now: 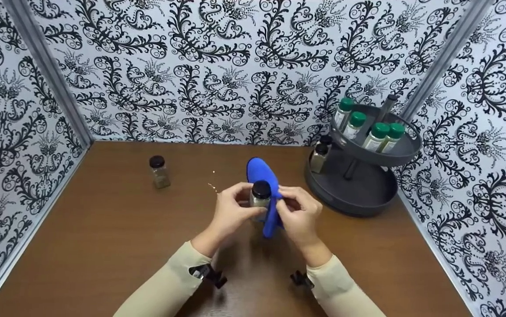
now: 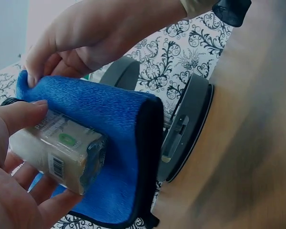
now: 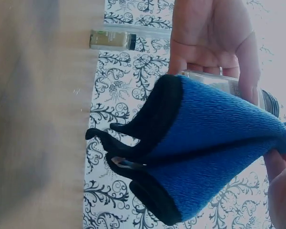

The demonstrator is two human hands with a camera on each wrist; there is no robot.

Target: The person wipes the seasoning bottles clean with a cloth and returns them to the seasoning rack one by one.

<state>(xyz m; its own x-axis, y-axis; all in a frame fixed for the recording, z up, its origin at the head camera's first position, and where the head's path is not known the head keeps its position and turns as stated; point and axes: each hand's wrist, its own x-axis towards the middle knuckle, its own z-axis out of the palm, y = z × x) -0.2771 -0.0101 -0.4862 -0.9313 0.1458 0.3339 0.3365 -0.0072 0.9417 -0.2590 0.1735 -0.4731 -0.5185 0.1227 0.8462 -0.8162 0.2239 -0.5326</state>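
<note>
My left hand [image 1: 234, 207] grips a clear spice jar [image 2: 62, 148] with a black lid [image 1: 261, 189], lifted above the table. In the left wrist view its label and barcode show, and the contents look pale. Beside it, my right hand [image 1: 299, 215] pinches a blue cloth [image 1: 262, 171] with dark edging. The cloth hangs down in folds from those fingertips, as the right wrist view shows, and lies against the side of the jar [image 3: 214, 82].
At left on the wooden table [image 1: 125, 242] stands another black-lidded spice jar [image 1: 159, 172]. A dark two-tier rack [image 1: 354, 198] at right bears green-capped jars [image 1: 353, 125] above and black-lidded jars [image 1: 319, 159] below. Small pale crumbs [image 1: 212, 187] lie mid-table. Patterned walls [image 1: 191, 79] enclose the table.
</note>
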